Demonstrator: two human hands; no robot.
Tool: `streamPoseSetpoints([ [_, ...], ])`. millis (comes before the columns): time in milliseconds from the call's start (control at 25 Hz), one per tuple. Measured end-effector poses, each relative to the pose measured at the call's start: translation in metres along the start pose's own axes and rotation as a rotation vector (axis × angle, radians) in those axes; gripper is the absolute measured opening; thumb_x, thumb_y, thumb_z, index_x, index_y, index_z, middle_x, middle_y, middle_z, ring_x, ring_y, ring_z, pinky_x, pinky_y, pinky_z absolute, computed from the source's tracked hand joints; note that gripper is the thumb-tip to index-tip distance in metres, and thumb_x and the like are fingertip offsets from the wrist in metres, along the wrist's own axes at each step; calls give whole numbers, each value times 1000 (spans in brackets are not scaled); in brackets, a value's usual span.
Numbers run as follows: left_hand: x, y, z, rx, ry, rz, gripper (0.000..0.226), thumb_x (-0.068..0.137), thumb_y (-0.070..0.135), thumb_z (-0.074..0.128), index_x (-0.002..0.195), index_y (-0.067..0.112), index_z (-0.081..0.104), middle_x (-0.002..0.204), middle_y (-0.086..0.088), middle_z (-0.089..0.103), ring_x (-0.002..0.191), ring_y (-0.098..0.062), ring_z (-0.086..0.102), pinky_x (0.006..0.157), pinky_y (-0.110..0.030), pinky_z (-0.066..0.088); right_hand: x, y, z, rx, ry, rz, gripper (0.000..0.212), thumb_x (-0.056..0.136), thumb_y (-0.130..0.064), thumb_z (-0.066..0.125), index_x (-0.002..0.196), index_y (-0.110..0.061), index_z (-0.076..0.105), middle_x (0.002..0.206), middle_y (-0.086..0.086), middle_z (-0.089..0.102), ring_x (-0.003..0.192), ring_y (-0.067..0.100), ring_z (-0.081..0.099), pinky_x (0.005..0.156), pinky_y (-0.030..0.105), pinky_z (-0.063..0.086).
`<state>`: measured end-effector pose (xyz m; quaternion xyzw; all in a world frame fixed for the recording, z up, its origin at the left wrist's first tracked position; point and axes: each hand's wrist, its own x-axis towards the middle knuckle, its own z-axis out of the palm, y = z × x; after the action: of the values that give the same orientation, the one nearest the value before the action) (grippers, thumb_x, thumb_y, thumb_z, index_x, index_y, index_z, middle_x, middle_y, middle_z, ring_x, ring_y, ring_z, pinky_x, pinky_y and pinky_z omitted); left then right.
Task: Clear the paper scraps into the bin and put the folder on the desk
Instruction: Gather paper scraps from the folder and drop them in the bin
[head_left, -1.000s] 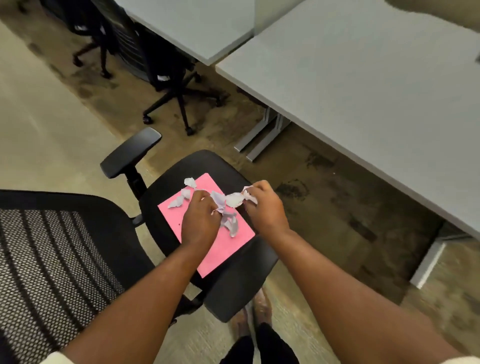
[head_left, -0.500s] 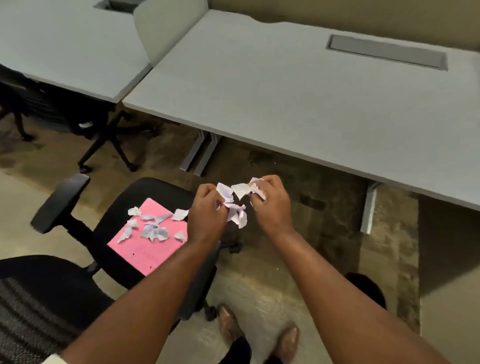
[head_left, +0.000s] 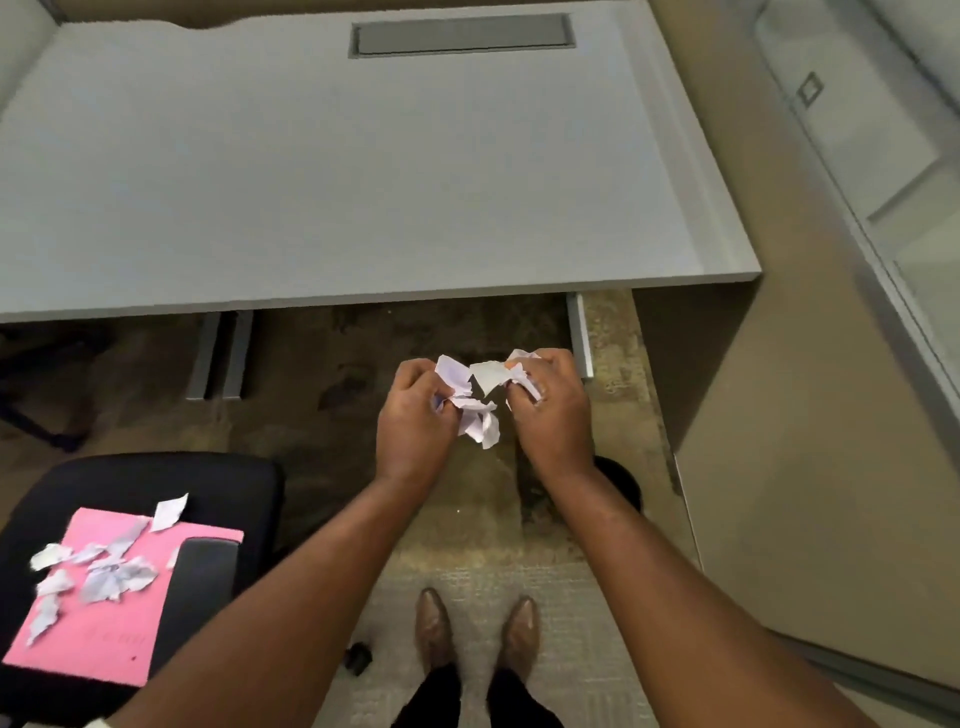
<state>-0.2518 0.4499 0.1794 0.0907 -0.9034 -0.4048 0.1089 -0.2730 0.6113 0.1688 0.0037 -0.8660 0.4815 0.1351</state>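
Note:
My left hand (head_left: 413, 421) and my right hand (head_left: 550, 410) are both closed around a bunch of white paper scraps (head_left: 478, 400), held over the floor just in front of the grey desk (head_left: 332, 171). A pink folder (head_left: 109, 613) lies on the black chair seat (head_left: 228, 483) at the lower left, with several more torn scraps (head_left: 98, 566) scattered on it. A dark round object (head_left: 618, 475), possibly the bin, shows partly behind my right forearm.
The desk has a cable tray slot (head_left: 462, 34) at its far edge and metal legs (head_left: 221, 353) underneath. A beige partition (head_left: 810, 467) and a glass panel (head_left: 883, 130) stand at the right. My shoes (head_left: 478, 634) are on the carpet below.
I have turned right, away from the chair, carrying the handful of scraps with both hands. The chair and folder have slid to the lower left of view; the desk now fills the top.

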Motion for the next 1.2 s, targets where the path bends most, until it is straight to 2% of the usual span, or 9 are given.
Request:
streamPoseSetpoints([
  [160,-1,25,77,-52,-111,91,11,80,5,77,85,10,69,109,23,47,89,13,49,74,-31,57,-3,67,-38,-17,122,105,23,85,0,72,105,-10,75,115,2,61,100,15,65,81,26,54],
  [320,-9,29,141,-100,-224,151,11,80,4,76,85,9,67,109,19,53,90,2,53,75,-34,56,-22,125,-61,-24,220,168,24,85,1,71,106,-10,75,114,2,61,105,16,65,87,22,52],
  [480,-21,12,207,-123,-329,212,12,77,0,72,83,8,65,113,6,60,92,-10,59,73,-35,54,-47,186,-65,-48,284,269,26,85,3,71,107,-11,75,116,1,60,106,17,66,85,30,56],
  [600,-32,-12,249,-99,-418,238,16,78,1,71,84,14,64,114,10,58,93,-12,60,73,-33,54,-68,227,-55,-84,294,301,26,85,5,69,106,-8,74,116,3,60,106,17,65,88,28,54],
  [760,-57,-58,304,-11,-548,240,21,78,2,72,89,17,62,113,12,55,93,-12,60,70,-32,52,-103,290,-33,-162,269,405,24,86,3,68,105,-9,74,117,2,60,104,15,63,88,21,49],
  [920,-73,-97,351,48,-614,238,26,78,-1,69,94,18,61,111,10,55,89,-16,61,68,-32,51,-131,345,-17,-237,188,499,19,89,-2,68,106,-8,72,121,6,58,98,24,65,82,32,53],
  [1040,-78,-119,386,74,-647,254,26,79,-2,65,97,17,62,109,8,55,89,-16,61,67,-27,45,-141,383,-10,-248,176,542,21,90,-2,67,109,-9,71,121,4,56,95,22,65,78,29,52],
  [1120,-81,-128,410,96,-681,242,25,79,3,71,99,15,64,109,4,56,91,-19,62,68,-27,43,-143,406,-6,-262,161,570,23,90,-2,67,110,-11,71,121,3,55,95,21,65,78,26,49],
  [1200,-85,-135,432,140,-713,226,30,79,13,77,107,14,65,112,1,57,91,-21,63,69,-29,44,-143,425,-2,-269,140,600,24,89,-2,68,110,-12,71,123,4,56,96,24,66,79,29,51],
])
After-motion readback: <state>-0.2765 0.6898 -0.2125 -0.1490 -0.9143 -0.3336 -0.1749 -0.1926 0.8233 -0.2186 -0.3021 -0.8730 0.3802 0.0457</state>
